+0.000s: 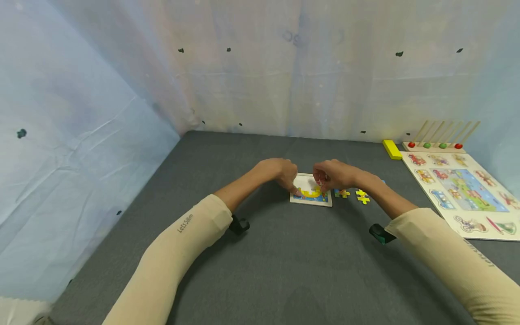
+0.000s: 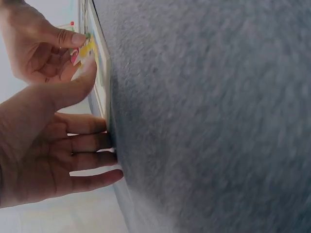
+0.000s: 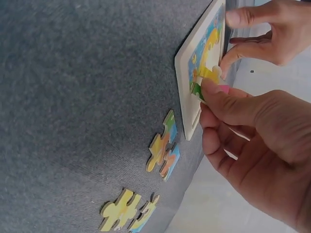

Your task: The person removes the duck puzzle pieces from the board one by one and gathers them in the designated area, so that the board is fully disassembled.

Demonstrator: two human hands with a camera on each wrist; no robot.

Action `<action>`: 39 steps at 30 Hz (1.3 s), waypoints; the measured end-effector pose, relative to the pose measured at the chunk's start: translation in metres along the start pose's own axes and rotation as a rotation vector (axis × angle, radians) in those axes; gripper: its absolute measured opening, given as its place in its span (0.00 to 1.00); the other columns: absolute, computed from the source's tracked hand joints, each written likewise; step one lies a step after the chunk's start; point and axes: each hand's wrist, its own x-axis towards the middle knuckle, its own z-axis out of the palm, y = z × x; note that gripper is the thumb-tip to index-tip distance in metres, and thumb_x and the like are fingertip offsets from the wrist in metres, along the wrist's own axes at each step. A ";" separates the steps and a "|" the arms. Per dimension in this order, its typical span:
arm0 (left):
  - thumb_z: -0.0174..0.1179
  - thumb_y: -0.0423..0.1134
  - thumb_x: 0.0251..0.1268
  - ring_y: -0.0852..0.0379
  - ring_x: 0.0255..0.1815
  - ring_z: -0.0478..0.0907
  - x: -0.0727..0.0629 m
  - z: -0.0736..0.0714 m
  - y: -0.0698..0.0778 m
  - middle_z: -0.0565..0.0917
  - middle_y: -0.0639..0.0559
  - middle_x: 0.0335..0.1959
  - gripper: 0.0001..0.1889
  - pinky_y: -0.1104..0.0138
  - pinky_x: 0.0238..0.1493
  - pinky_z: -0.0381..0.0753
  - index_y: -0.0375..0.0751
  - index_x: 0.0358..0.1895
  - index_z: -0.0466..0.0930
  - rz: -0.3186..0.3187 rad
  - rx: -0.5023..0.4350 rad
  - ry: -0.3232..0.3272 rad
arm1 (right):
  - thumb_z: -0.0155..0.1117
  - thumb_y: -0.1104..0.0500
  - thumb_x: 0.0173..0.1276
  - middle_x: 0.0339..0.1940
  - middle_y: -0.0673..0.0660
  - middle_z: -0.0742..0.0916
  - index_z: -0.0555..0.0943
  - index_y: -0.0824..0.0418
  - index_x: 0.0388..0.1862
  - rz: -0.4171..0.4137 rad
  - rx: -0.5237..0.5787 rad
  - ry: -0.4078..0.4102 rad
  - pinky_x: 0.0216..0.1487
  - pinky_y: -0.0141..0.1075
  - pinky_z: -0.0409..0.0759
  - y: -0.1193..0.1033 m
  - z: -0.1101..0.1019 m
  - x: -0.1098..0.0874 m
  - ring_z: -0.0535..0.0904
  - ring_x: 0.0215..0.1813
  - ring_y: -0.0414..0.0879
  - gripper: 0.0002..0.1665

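Note:
A small wooden jigsaw tray (image 1: 312, 204) lies on the dark table, its picture partly filled with blue and yellow pieces. At its left side is my left hand (image 1: 284, 174); the thumb rests on the picture while the other fingers extend along the tray's edge in the left wrist view. My right hand (image 1: 337, 174) pinches a jigsaw piece (image 3: 197, 91) with green, yellow and pink parts over the tray's right part. How far the piece is seated is hidden by the fingertips. Right of the tray lie several loose jigsaw pieces (image 3: 158, 148), mostly yellow, orange and blue.
A large picture board (image 1: 471, 194) covers the table's right side. Behind it stands a rack of upright wooden pegs (image 1: 434, 146) with red and green beads. A yellow block (image 1: 392, 149) lies beside the rack. Pale sheeting (image 1: 260, 90) hangs behind the table.

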 end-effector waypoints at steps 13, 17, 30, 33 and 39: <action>0.61 0.71 0.67 0.58 0.42 0.73 -0.002 0.002 0.004 0.85 0.51 0.53 0.35 0.63 0.50 0.80 0.41 0.56 0.85 -0.019 0.041 0.035 | 0.66 0.68 0.73 0.35 0.57 0.86 0.82 0.64 0.45 0.016 0.009 0.064 0.40 0.39 0.80 0.001 -0.006 -0.009 0.80 0.35 0.44 0.05; 0.59 0.72 0.68 0.58 0.43 0.72 -0.001 0.002 0.003 0.84 0.51 0.54 0.36 0.64 0.49 0.78 0.42 0.56 0.85 0.010 0.058 0.002 | 0.68 0.66 0.73 0.36 0.57 0.88 0.82 0.64 0.45 0.039 0.026 0.118 0.38 0.37 0.81 0.009 -0.013 -0.025 0.82 0.35 0.44 0.05; 0.59 0.76 0.64 0.49 0.66 0.76 -0.006 -0.006 -0.008 0.75 0.48 0.72 0.43 0.57 0.66 0.76 0.47 0.70 0.75 0.057 0.097 -0.060 | 0.68 0.65 0.73 0.30 0.56 0.83 0.75 0.68 0.42 0.256 0.188 0.058 0.31 0.35 0.79 0.077 -0.023 -0.102 0.77 0.27 0.42 0.10; 0.61 0.75 0.63 0.54 0.54 0.75 -0.005 -0.005 -0.009 0.79 0.49 0.64 0.42 0.60 0.57 0.76 0.45 0.66 0.77 0.064 0.090 -0.055 | 0.67 0.64 0.74 0.29 0.55 0.81 0.73 0.68 0.40 0.298 0.227 0.002 0.30 0.35 0.79 0.091 -0.019 -0.111 0.76 0.27 0.40 0.11; 0.62 0.75 0.62 0.58 0.46 0.70 -0.003 -0.004 -0.007 0.81 0.50 0.61 0.41 0.64 0.50 0.73 0.45 0.65 0.78 0.075 0.075 -0.066 | 0.74 0.61 0.69 0.25 0.53 0.82 0.73 0.66 0.35 0.363 0.141 -0.028 0.29 0.34 0.77 0.100 -0.015 -0.116 0.78 0.26 0.42 0.16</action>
